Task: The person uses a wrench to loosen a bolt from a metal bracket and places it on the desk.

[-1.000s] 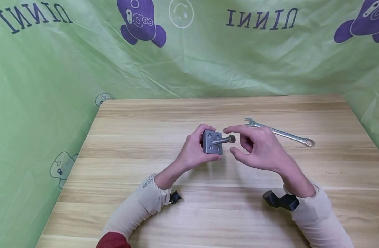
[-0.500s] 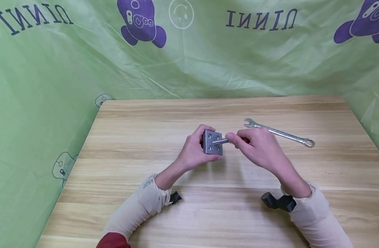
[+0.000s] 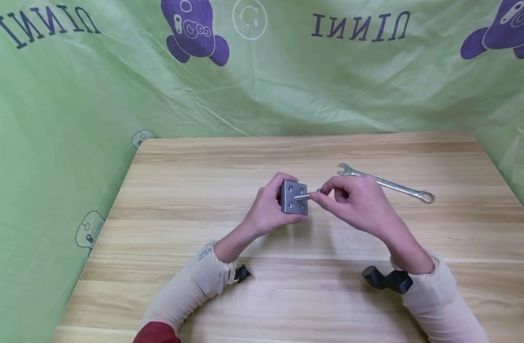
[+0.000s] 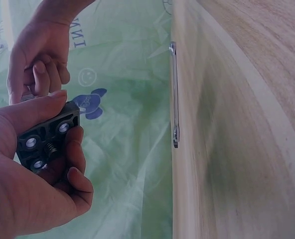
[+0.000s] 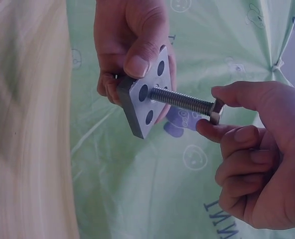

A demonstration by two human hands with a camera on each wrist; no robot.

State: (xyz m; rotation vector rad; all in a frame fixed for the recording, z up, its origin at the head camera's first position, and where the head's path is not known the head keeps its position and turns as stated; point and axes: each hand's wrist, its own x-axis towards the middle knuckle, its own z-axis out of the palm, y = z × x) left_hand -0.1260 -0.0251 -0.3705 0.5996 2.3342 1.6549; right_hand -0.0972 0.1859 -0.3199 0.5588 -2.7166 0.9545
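Note:
My left hand (image 3: 268,205) grips a square grey metal plate (image 3: 289,209) by its edges, above the table. The plate has a hole near each corner. A long hex bolt (image 5: 182,101) stands in the plate's middle, most of its threaded shank sticking out toward my right hand (image 3: 358,202). Thumb and forefinger of that hand pinch the bolt's hex head (image 5: 217,111), while the other fingers are curled in. In the left wrist view the plate's dark ribbed back (image 4: 53,137) shows, with the bolt's threaded end (image 4: 50,148) in its central hole.
A combination wrench (image 3: 395,186) lies on the wooden table (image 3: 193,171) behind and right of my right hand. Green printed cloth (image 3: 262,95) hangs behind the table and at its sides. A black camera mount (image 3: 386,278) is on my right wrist.
My right hand has moved from spread fingers beside the bolt head to pinching it, and its fingers have shifted around the head since. My left hand holds the plate in the same place.

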